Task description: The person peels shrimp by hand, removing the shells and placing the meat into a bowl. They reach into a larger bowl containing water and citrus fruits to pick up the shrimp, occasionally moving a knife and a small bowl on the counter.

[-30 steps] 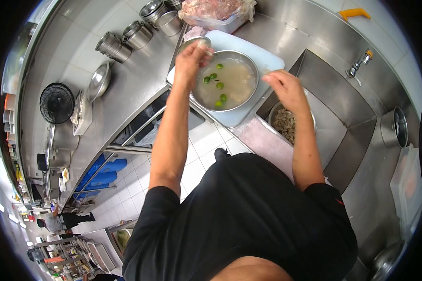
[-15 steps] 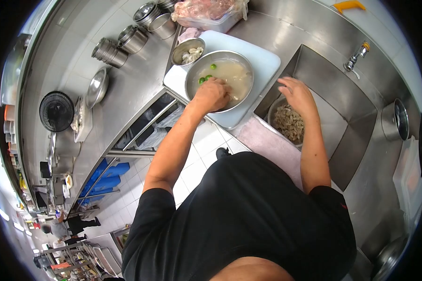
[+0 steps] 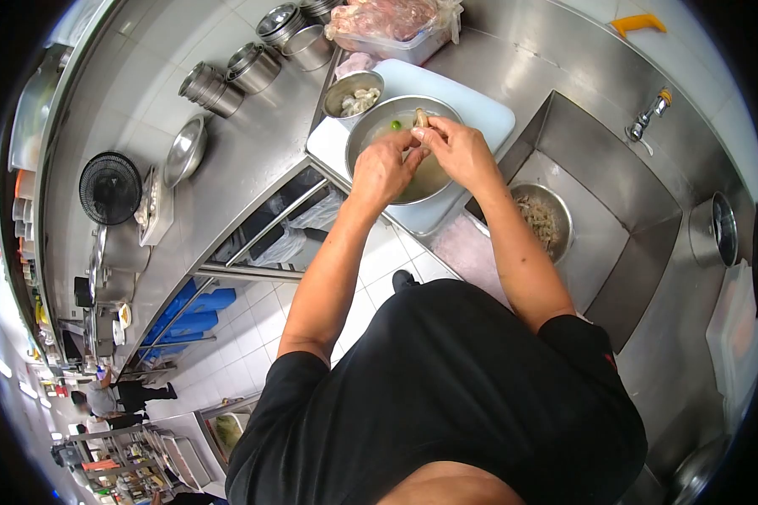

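Over a large metal bowl (image 3: 355,143) of cloudy liquid, my left hand (image 3: 382,171) and my right hand (image 3: 460,151) meet at the fingertips. Pinched between them is a small greyish-brown piece that looks like a shrimp (image 3: 421,119). A green lime-like fruit (image 3: 396,125) floats in the liquid; my hands cover much of the rest. Beside this bowl, a smaller metal bowl (image 3: 332,103) holds pale pieces like peeled shrimp (image 3: 360,102). Both bowls rest on a pale cutting board (image 3: 488,119). Below my right forearm, another metal bowl (image 3: 567,220) contains greyish-brown shrimp-like pieces (image 3: 537,223).
A steel sink (image 3: 640,252) with a tap (image 3: 644,122) lies to the right. A pink cloth (image 3: 470,251) covers its near edge. Bagged raw meat (image 3: 387,21) sits in a tub behind the board. Steel pots (image 3: 253,67) line the left counter. Other people (image 3: 105,400) stand far left.
My right hand has moved left from above the sink to the large bowl. My left hand has risen from the liquid, and the shrimp-like piece now shows between both hands.
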Tool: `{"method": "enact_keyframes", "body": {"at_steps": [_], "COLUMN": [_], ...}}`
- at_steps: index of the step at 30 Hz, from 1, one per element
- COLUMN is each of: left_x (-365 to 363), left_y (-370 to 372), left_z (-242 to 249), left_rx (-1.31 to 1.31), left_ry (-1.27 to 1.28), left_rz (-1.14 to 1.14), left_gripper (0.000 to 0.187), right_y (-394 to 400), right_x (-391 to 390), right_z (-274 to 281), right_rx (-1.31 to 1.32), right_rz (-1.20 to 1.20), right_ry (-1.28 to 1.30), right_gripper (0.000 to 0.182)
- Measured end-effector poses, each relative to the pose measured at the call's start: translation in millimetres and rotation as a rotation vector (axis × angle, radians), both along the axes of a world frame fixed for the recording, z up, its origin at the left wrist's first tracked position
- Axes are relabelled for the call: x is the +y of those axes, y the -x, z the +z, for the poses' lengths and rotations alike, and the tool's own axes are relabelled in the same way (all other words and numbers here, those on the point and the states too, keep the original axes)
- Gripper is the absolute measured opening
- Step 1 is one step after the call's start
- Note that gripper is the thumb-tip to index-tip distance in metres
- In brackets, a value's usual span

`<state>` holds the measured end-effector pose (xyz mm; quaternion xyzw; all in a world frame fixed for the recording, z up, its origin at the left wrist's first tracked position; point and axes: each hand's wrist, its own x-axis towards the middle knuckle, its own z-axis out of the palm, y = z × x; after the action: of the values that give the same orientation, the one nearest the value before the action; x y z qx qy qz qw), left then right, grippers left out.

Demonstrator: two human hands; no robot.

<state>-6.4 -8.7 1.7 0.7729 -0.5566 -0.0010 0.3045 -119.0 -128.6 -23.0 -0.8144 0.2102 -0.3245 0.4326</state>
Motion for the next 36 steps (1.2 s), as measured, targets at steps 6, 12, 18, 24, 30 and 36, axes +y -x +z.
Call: {"method": "enact_keyframes", "body": {"at_steps": [6, 12, 18, 24, 30, 36], "left_x": [4.7, -3.2, -8.9, -17.2, -9.5, -22.2], "left_y": [-16.5, -24.7, -26.8, -35.8, -41.9, -25.3], "left_z": [-14.4, -17.9, -3.8, -5.3, -52.3, -65.6], "left_rx": [0.085, 0.889, 1.276, 1.281, 0.009, -0.016], "left_ry": [0.206, 0.125, 0.037, -0.042, -0.534, -0.439], "left_rz": [0.078, -0.108, -0.160, -0.109, -0.037, 0.113], "left_gripper": [0.039, 0.032, 0.022, 0.021, 0.025, 0.026], "right_y": [3.2, 3.5, 10.3, 44.9, 126.2, 96.6], "right_x": [-4.2, -5.0, -12.8, -23.9, -46.6, -26.8], "right_z": [-5.5, -1.4, -3.4, 6.2, -18.9, 1.4], "right_rx": [0.002, 0.049, 0.011, 0.010, 0.430, 0.239], "right_rz": [0.101, 0.146, 0.158, 0.181, -0.038, -0.083], "right_ry": [-0.026, 0.080, 0.207, 0.256, 0.275, 0.391], "right_gripper": [0.026, 0.022, 0.021, 0.020, 0.028, 0.028]}}
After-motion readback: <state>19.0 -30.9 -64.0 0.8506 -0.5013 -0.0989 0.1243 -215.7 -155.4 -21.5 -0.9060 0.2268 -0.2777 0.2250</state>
